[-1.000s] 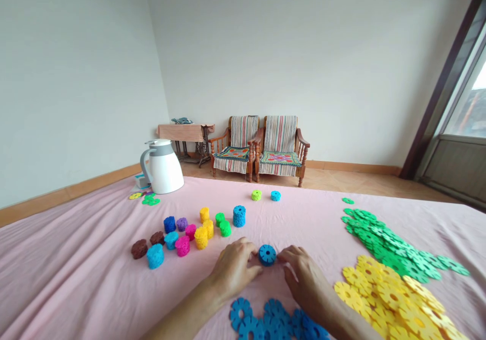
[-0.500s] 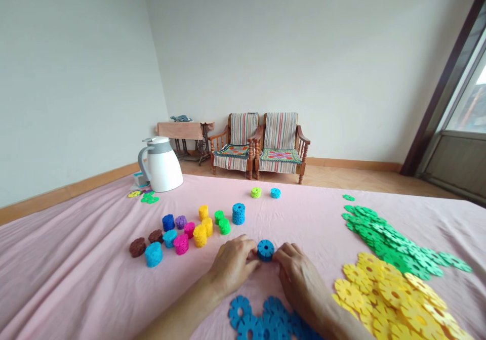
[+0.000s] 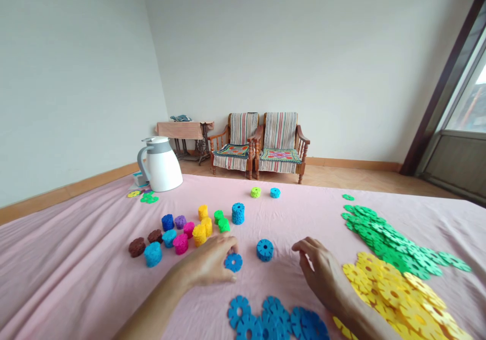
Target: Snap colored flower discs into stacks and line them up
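Observation:
A short stack of blue flower-shaped plastic discs (image 3: pixel 265 249) stands upright on the pink cloth between my hands, touched by neither. My left hand (image 3: pixel 212 260) is just left of it, thumb and fingers spread around a single blue disc (image 3: pixel 234 262). The fingertips come right to that disc's far edge; whether they touch it I cannot tell. To the right of the stack, my right hand (image 3: pixel 322 266) is raised slightly with loosely bent fingers apart and nothing in it. A loose pile of blue discs (image 3: pixel 273 317) lies nearest me.
Several small stacks in other colours, including a pink stack (image 3: pixel 181 244), stand at left. Yellow discs (image 3: pixel 395 294) and green discs (image 3: pixel 383 236) are heaped at right. A white jug (image 3: pixel 165 165) stands at the far left. Two chairs (image 3: pixel 281 142) are beyond the cloth.
Both hands have drawn away from the blue stack, the left one leftward and the right one rightward. A single blue disc now shows by my left hand.

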